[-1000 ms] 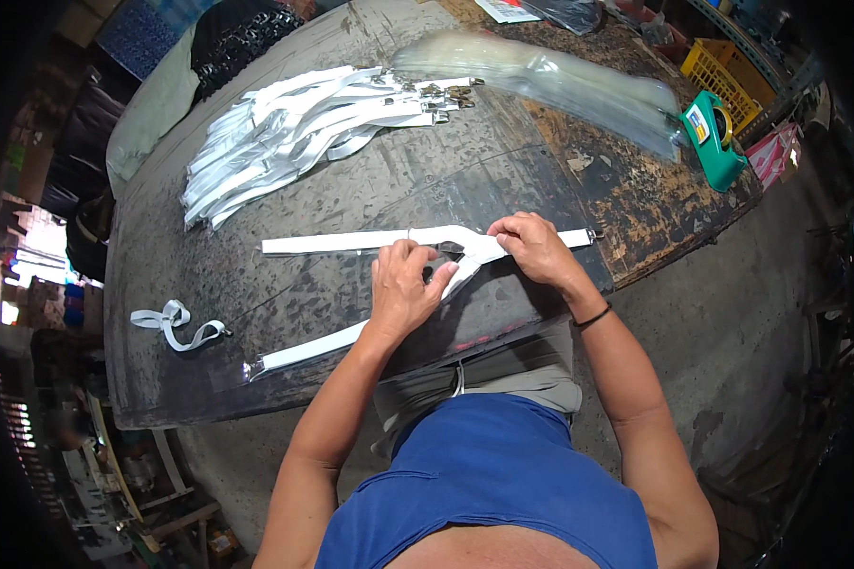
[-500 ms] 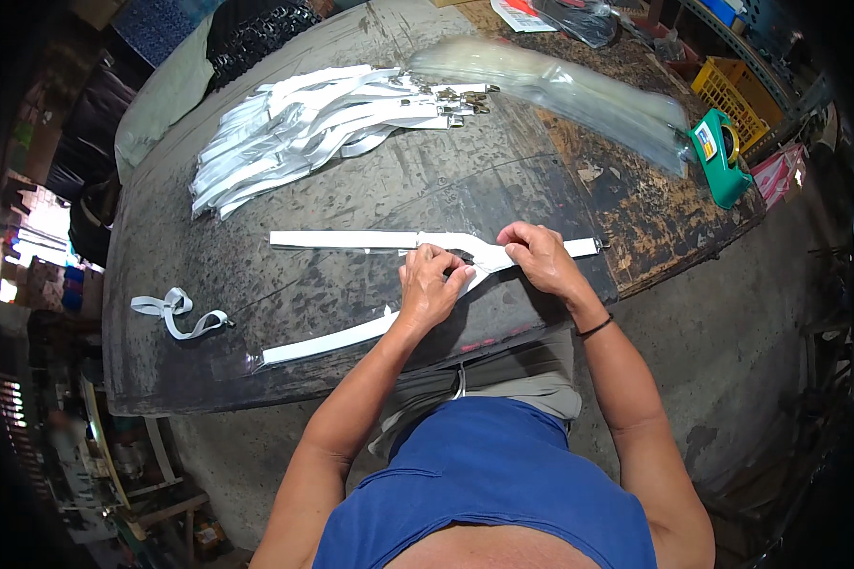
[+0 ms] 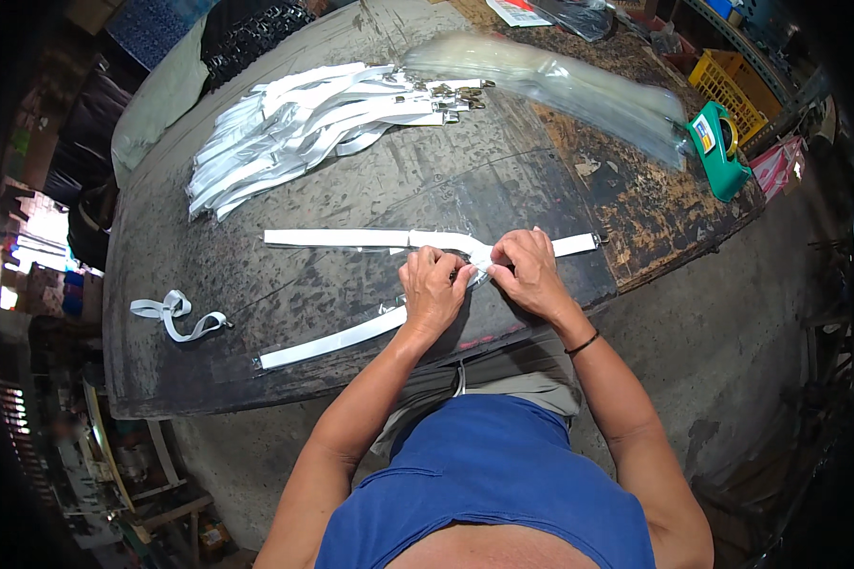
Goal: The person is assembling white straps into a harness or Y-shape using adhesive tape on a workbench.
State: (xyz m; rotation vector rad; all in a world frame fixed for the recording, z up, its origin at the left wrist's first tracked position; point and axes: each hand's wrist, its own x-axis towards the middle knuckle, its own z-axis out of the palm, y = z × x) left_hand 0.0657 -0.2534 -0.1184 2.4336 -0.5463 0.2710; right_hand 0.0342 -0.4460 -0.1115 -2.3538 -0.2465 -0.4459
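"What's the biggest thing there?"
"A dark, scuffed table [image 3: 370, 199]. Far left on it is a heap of white fabric straps with metal clips [image 3: 285, 137]; far right of that, a long bundle of clear plastic sleeves [image 3: 588, 90]."

"And the piece being handled?"
"A white Y-shaped fabric strap [image 3: 337, 238], flat at the near side. Two long branches run left, one far and one near; a short tail runs right to a metal clip. Its fork lies right at the fingertips."

"How are the hands gripping?"
"The right hand [image 3: 529, 275] pinches the fork between thumb and fingers. The left hand [image 3: 432, 289] is just beside it, over the near branch, fingertips drawn together; I can't tell what's between them."

"Anything smaller?"
"A green tape dispenser [image 3: 715, 156] at the right edge, and a curled white strap [image 3: 176, 316] near left."
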